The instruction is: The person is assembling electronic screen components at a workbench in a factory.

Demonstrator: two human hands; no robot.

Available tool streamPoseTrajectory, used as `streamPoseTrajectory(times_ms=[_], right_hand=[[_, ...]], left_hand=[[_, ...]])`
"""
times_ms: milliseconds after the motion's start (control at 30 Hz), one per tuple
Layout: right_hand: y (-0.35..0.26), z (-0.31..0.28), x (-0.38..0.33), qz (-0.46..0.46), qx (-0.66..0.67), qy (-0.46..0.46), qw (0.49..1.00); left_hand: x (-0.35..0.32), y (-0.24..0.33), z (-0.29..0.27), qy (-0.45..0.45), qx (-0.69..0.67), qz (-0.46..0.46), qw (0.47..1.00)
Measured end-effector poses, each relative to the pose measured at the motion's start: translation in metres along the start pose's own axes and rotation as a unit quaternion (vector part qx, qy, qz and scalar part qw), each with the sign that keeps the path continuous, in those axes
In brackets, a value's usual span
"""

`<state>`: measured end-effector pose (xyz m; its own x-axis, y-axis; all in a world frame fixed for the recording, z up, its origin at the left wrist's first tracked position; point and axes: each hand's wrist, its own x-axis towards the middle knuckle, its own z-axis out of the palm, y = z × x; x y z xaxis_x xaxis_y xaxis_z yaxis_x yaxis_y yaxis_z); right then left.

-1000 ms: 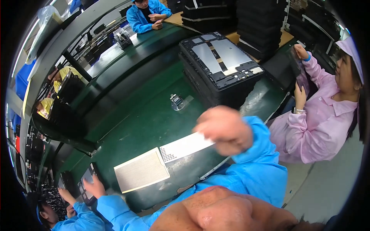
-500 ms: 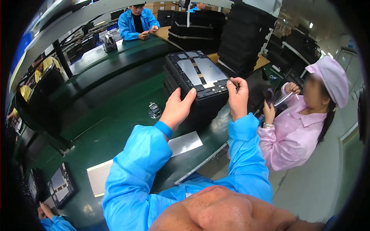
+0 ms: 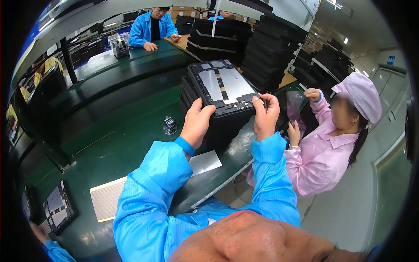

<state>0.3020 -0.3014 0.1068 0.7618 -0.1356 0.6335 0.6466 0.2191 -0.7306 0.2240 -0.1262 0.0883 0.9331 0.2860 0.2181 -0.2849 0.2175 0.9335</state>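
Opened tablet [image 3: 229, 85] is at the top of the black stack [image 3: 224, 133] on the green worktop [image 3: 126, 148]. Our left hand [image 3: 195, 125] has its near left corner, our right hand [image 3: 266, 119] its near right; both sets of fingers are closed around the edges, thumbs on top, though we cannot see underneath. A small metal device [image 3: 170, 125] stands left of the stack.

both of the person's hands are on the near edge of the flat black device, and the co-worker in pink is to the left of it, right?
Not quite: the head view shows the co-worker in pink to the right of the flat black device, not the left. The left hand and right hand are indeed on its near edge.
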Motion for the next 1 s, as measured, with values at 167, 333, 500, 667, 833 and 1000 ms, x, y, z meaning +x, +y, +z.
streamPoseTrajectory(times_ms=[167, 333, 500, 667, 833, 1000], right_hand=[[-0.032, 0.028, -0.017, -0.073, 0.049, 0.008, 0.996], [-0.047, 0.077, -0.052, -0.177, -0.002, -0.117, 0.977], [-0.015, 0.142, -0.121, -0.004, 0.149, -0.241, 0.959], [0.037, 0.156, -0.179, 0.160, 0.083, -0.306, 0.935], [0.053, 0.164, -0.191, 0.123, 0.033, -0.349, 0.929], [0.051, 0.159, -0.179, 0.157, 0.066, -0.324, 0.931]], left_hand=[[-0.038, 0.037, -0.005, 0.001, -0.141, 0.057, 0.988], [-0.099, 0.081, -0.056, 0.081, -0.143, 0.093, 0.982], [-0.152, 0.067, -0.135, 0.197, -0.079, 0.110, 0.971], [-0.174, 0.010, -0.221, 0.307, -0.099, -0.067, 0.944], [-0.186, 0.023, -0.204, 0.276, 0.015, -0.079, 0.958], [-0.171, 0.035, -0.187, 0.273, 0.090, -0.069, 0.955]])
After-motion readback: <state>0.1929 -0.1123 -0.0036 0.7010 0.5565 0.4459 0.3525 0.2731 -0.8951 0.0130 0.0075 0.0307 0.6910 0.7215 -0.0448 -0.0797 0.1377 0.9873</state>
